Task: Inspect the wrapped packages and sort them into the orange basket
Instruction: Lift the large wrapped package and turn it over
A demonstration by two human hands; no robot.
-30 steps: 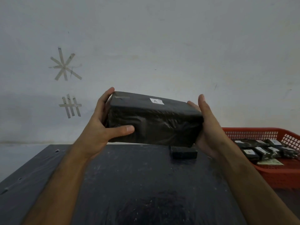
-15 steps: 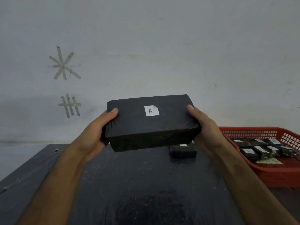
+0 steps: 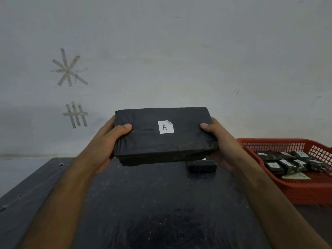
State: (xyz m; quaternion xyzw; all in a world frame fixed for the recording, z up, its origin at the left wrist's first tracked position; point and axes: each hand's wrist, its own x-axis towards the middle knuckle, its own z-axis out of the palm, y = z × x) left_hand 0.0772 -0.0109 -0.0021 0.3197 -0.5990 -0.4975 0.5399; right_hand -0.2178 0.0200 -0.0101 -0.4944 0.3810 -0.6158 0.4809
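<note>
Gripped at both ends, left hand (image 3: 106, 141) and right hand (image 3: 220, 142) thumbs curled over package (image 3: 161, 139); keep level, swing right toward basket (image 3: 269, 141).

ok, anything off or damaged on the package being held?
Minor only: the white "A" label on the black package has its top right corner peeling up. The wrap looks scuffed at the near right corner by the right hand. The left hand grips the other end. No tears visible.

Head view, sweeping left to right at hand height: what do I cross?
Left hand → large black wrapped package labelled A → right hand → orange plastic mesh basket of small black packages.
</note>
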